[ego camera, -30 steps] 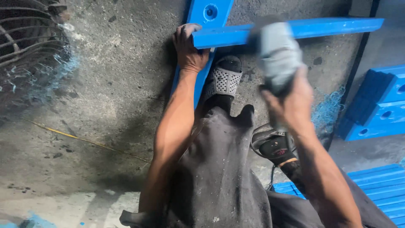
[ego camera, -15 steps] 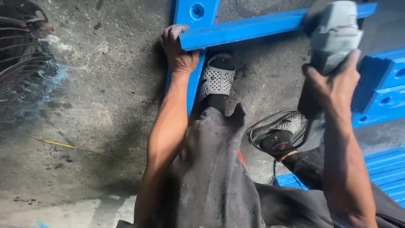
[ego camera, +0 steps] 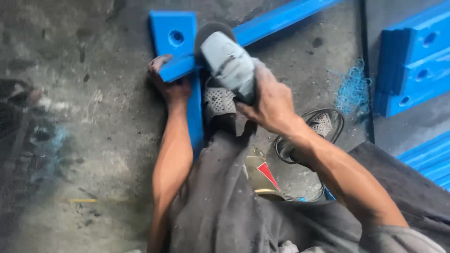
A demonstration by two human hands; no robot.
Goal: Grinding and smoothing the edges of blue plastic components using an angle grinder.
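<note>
Your left hand (ego camera: 169,86) is clamped round the near end of the blue bar (ego camera: 262,28), the grip closed over the spot where that bar crosses the blue upright plate (ego camera: 176,37) with a round hole near its far end. Your right hand (ego camera: 272,105) has a full, tight grip on the grey angle grinder (ego camera: 229,63), whose dark disc guard sits right over the joint of bar and plate, just beside your left fingers. Your foot in a perforated sandal (ego camera: 219,100) presses on the plate below the joint.

As I read it, you are at the grinding step on that joint: the tool is at the work, and whether the disc is touching cannot be told because the body of the grinder hides it. The next move calls for a steady wrist, a firm hold on the bar, and clearance between the disc and your left fingers.

The frame lies on the concrete floor (ego camera: 93,140), in the far middle of the scene. To the far right a stack of blue holed plates (ego camera: 415,61) rests, with a tangle of blue shavings (ego camera: 354,89) on its left. A black cable (ego camera: 307,140) loops near your right foot. No packages or signs show; a red triangle patch (ego camera: 268,174) sits on your trousers.
</note>
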